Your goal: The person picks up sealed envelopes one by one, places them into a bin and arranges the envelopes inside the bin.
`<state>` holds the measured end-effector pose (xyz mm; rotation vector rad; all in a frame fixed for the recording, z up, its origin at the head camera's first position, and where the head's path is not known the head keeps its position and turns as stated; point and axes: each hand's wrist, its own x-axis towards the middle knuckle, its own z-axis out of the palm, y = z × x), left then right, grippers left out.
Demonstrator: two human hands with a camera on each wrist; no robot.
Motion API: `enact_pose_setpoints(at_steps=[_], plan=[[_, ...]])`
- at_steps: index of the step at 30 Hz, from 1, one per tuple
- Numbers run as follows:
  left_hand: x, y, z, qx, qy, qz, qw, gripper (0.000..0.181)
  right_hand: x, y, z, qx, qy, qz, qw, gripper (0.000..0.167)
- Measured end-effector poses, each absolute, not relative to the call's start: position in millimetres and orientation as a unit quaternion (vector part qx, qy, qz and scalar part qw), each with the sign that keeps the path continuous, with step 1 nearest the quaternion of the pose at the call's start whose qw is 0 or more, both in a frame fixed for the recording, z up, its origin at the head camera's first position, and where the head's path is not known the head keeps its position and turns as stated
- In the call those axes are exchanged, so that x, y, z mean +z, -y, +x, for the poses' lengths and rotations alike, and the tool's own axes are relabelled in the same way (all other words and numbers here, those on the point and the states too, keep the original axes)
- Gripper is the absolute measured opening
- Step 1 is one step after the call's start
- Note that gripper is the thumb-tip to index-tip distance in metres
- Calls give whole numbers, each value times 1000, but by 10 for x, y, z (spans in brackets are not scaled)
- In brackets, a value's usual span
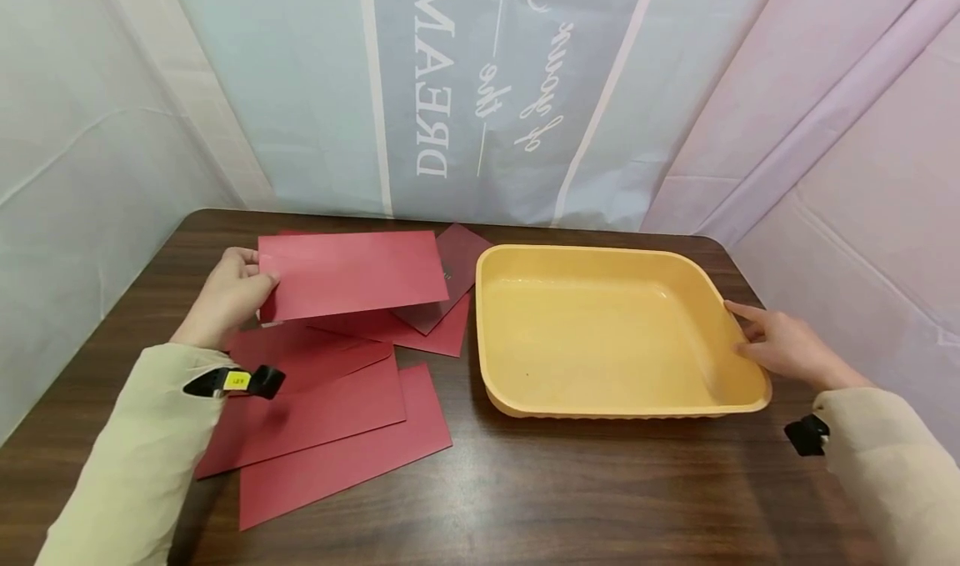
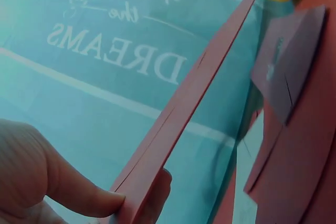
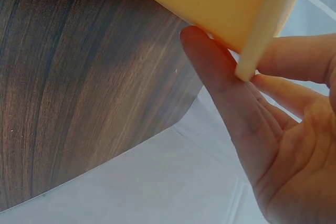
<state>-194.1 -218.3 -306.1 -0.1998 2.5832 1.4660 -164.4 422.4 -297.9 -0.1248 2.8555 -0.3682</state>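
My left hand pinches the left end of a red envelope, raised over other red envelopes on the table. The left wrist view shows this envelope nearly edge-on, between thumb and fingers of the hand. At the right stands a yellow tray with nothing in it. My right hand holds its right rim; in the right wrist view the thumb and fingers of the hand lie on either side of the tray's rim.
A dark maroon envelope lies beside the tray's left side, on top of red ones. The brown wooden table ends at the back against a hanging cloth with printed letters. Pale cloth hangs at the right side.
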Motion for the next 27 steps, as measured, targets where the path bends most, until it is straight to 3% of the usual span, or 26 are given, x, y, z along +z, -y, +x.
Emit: enact_pose_setpoints(at_steps=[15, 27], plan=[[-2992, 1799, -1993, 538, -829, -31, 148, 54, -2955, -4210, -1671, -120, -983, -51, 127, 70], [-2994, 1371, -1993, 549, -820, -10, 161, 48, -2945, -4205, -1671, -121, -982, -48, 138, 70]])
